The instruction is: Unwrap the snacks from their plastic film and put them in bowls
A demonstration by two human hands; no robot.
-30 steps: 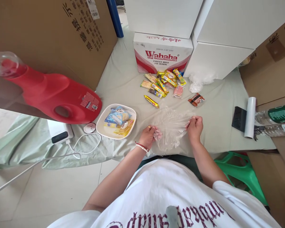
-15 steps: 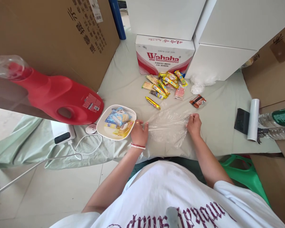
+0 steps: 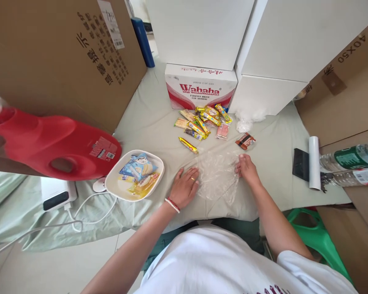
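Pale green cloth [image 3: 274, 179] bears a clear plastic bag [image 3: 217, 179]; the left hand [image 3: 185, 190] lies flat at its edge, gripping nothing, while the right hand [image 3: 247, 169] pinches the opposite side.

Bright, soft light, faint shadows (glints on the clear plastic [image 3: 217, 179]), edge distortion.

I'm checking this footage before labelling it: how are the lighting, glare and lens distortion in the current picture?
Head view: soft, fairly even light; same head view, small glints on the clear plastic bag, whose see-through film blends into the pale cloth; head view's left edge, the red bottle looks stretched, probably by a wide lens.
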